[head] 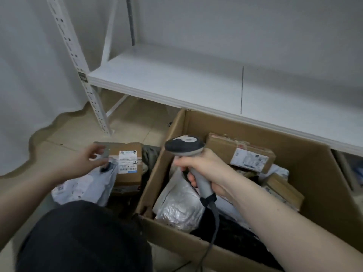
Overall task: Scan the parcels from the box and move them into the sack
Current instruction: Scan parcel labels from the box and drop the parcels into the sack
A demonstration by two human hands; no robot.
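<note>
Holding a handheld scanner point(188, 154) in the right hand point(206, 169), fingers point(191, 178) curling round the grey handle, head aiming left, cable trailing down over the near wall of the open cardboard box point(314, 173). Hovering the left hand point(82, 163) just above the parcels outside the box, fingers point(98, 152) loosely spread and gripping nothing clearly; blur preventing certainty about contact. Lying on the floor left of the box: a small brown carton point(127, 165) with a white label facing up, and a pale plastic mailer point(84, 189) overlapping its near left corner, apparently resting on dark material that may be the sack, though not confirmable. Remaining inside the box: a crinkled silver-white bag point(180, 205) at the near left corner, a labelled brown carton point(241, 152) leaning toward the far wall, another small carton point(282, 189) by the right wall, with further soft packets underneath. Judging the cartons stiff and light, best taken by opposite edges; judging the mailers soft, slippery and prone to sagging, best pinched at a corner or scooped from below, label kept upward for scanning.
</note>
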